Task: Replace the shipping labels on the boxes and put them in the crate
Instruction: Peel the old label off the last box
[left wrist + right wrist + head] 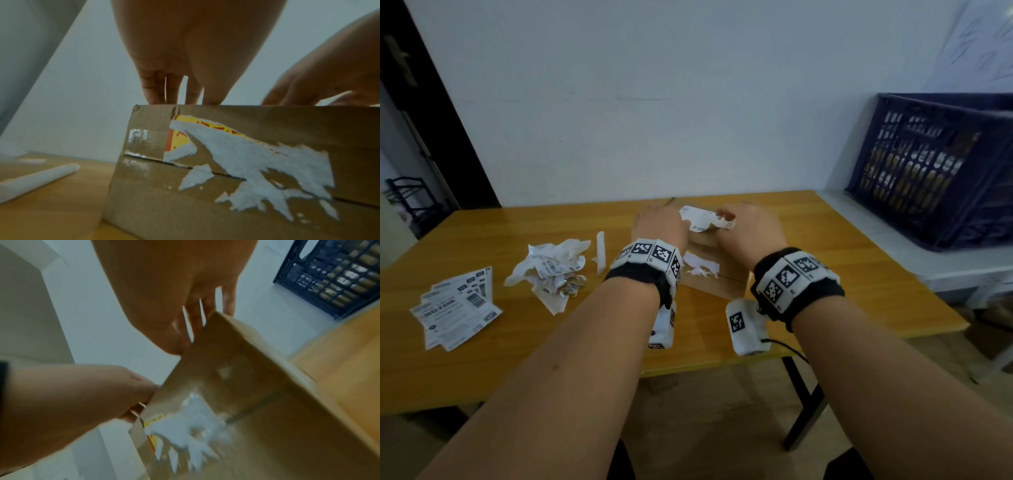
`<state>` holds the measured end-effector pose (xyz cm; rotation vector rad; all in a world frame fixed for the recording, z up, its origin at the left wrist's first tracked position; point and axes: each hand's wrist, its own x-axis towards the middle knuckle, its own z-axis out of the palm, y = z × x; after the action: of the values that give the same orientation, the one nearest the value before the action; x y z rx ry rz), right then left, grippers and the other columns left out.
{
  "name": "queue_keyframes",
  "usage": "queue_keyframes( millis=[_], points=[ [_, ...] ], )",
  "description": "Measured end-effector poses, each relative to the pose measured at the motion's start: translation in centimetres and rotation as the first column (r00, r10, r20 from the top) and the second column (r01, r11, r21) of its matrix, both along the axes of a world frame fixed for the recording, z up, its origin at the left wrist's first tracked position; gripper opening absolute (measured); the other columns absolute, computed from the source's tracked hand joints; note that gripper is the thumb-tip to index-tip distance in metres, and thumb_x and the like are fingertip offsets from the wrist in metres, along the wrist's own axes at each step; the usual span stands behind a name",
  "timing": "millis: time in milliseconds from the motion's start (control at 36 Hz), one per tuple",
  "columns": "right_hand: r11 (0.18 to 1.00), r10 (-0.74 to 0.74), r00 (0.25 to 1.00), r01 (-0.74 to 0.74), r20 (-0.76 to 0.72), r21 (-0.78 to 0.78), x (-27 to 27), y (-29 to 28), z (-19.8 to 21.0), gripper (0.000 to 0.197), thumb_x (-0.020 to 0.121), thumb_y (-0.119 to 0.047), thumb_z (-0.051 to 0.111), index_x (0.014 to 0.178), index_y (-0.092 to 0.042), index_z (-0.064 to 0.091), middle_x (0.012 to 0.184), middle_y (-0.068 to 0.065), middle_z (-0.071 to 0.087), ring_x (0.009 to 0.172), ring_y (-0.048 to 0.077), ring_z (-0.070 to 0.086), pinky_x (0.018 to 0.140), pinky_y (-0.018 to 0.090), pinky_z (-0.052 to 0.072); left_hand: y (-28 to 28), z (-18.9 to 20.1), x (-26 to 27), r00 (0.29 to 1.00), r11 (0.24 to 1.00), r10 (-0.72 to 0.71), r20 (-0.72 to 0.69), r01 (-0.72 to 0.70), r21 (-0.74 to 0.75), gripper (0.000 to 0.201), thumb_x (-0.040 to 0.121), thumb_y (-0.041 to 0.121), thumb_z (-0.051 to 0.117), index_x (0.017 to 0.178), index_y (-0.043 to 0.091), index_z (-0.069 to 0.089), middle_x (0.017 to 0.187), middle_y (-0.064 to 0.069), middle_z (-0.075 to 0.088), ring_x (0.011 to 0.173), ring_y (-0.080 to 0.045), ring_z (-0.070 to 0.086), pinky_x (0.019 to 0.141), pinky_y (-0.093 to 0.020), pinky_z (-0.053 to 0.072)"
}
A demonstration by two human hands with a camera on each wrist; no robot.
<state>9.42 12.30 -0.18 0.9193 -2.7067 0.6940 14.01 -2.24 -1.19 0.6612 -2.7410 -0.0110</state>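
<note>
Cardboard, plain brown and taped along its seam, makes up the box sitting at the centre of the head view on the wooden table, its long axis running left to right. The old label lies on the box's top face, directly under both sets of fingers, torn and half lifted. The left hand presses down with near-straight fingers on the top edge, while the right hand appears to pinch the label's right end, which looks nearer to it for the peel. White paper residue and a yellow-and-red scrap cling to the near face; its print is unreadable. Left of the box lie crumpled label scraps and fresh labels with barcodes, text too small to read. The dark blue crate stands at the right.
</note>
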Motion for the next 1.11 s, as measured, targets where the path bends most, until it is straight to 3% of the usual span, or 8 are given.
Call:
queue_keyframes(
  millis=[83,194,306,389,472,694,917,1111],
  points=[
    [0.992,0.073,0.995,-0.079,0.062,0.099,-0.5,-0.8,1.0,0.036,0.093,-0.025,0.054,0.128,-0.025,0.060,0.127,-0.001,0.062,0.113,0.020,0.057,0.092,0.033,0.049,0.1,-0.1,0.9,0.998,1.000,0.007,-0.064,-0.005,0.027,0.030,0.096,0.034,0.044,0.084,0.010,0.057,0.093,-0.011,0.066,0.085,-0.028,0.060,0.070,-0.034,0.043],
    [0.981,0.092,0.994,-0.101,0.062,0.166,-1.0,-1.5,1.3,0.028,0.097,-0.024,0.051,0.120,-0.025,0.066,0.123,0.002,0.064,0.105,0.022,0.061,0.081,0.029,0.050,0.8,-0.6,2.2,0.993,0.999,0.032,-0.109,-0.029,0.028,0.036,0.095,0.034,0.040,0.115,0.009,0.056,0.102,-0.009,0.064,0.093,-0.027,0.059,0.076,-0.037,0.049],
    [0.983,0.085,0.996,-0.087,0.020,0.161,-1.1,-2.0,0.6,0.020,0.099,-0.026,0.046,0.095,-0.024,0.066,0.097,0.000,0.063,0.087,0.021,0.059,0.068,0.030,0.046,1.2,-0.6,2.9,0.996,0.999,0.009,-0.092,-0.013,-0.038,0.036,0.096,0.032,0.034,0.092,0.008,0.060,0.084,-0.009,0.061,0.078,-0.024,0.056,0.071,-0.035,0.049],
    [0.988,0.046,0.999,-0.043,-0.015,0.146,-1.1,-2.3,0.0,0.024,0.099,-0.026,0.044,0.099,-0.021,0.067,0.096,0.002,0.065,0.083,0.023,0.059,0.067,0.032,0.049,1.2,-0.4,3.2,0.995,1.000,0.009,-0.099,-0.011,-0.017,0.037,0.094,0.033,0.035,0.086,0.009,0.060,0.082,-0.008,0.061,0.076,-0.024,0.055,0.070,-0.034,0.047],
    [0.991,0.009,0.998,0.000,-0.064,0.137,-1.2,-2.5,-0.3,0.025,0.099,-0.026,0.042,0.100,-0.023,0.067,0.090,0.000,0.061,0.077,0.021,0.053,0.062,0.029,0.041,1.3,-0.8,3.3,0.991,1.000,0.007,-0.132,-0.006,0.008,0.036,0.095,0.035,0.036,0.094,0.010,0.060,0.089,-0.007,0.061,0.084,-0.024,0.055,0.076,-0.036,0.047],
    [0.995,-0.042,0.994,0.050,-0.097,0.081,-1.7,-2.9,-0.8,0.027,0.100,-0.031,0.041,0.104,-0.026,0.067,0.104,0.000,0.067,0.079,0.019,0.048,0.065,0.029,0.038,0.4,-1.8,2.7,0.981,0.997,0.005,-0.191,0.011,0.081,0.041,0.093,0.040,0.040,0.120,0.011,0.053,0.113,-0.008,0.058,0.105,-0.025,0.051,0.090,-0.038,0.043],
    [0.997,-0.079,0.990,0.080,-0.115,0.003,-1.7,-2.9,-1.3,0.026,0.102,-0.033,0.041,0.104,-0.027,0.067,0.099,-0.001,0.066,0.076,0.018,0.046,0.063,0.028,0.035,0.2,-1.7,2.7,0.983,0.999,0.007,-0.183,0.001,0.046,0.043,0.092,0.042,0.039,0.115,0.010,0.055,0.111,-0.009,0.059,0.104,-0.026,0.050,0.089,-0.038,0.042],
    [0.995,-0.096,0.988,0.092,-0.117,-0.036,-2.0,-3.0,-1.4,0.028,0.101,-0.031,0.042,0.096,-0.027,0.069,0.089,-0.005,0.067,0.073,0.018,0.053,0.054,0.026,0.031,0.1,-1.3,2.7,0.990,0.999,0.007,-0.143,-0.001,0.039,0.045,0.093,0.044,0.038,0.114,0.010,0.059,0.114,-0.009,0.058,0.107,-0.025,0.048,0.091,-0.038,0.042]
  ],
)
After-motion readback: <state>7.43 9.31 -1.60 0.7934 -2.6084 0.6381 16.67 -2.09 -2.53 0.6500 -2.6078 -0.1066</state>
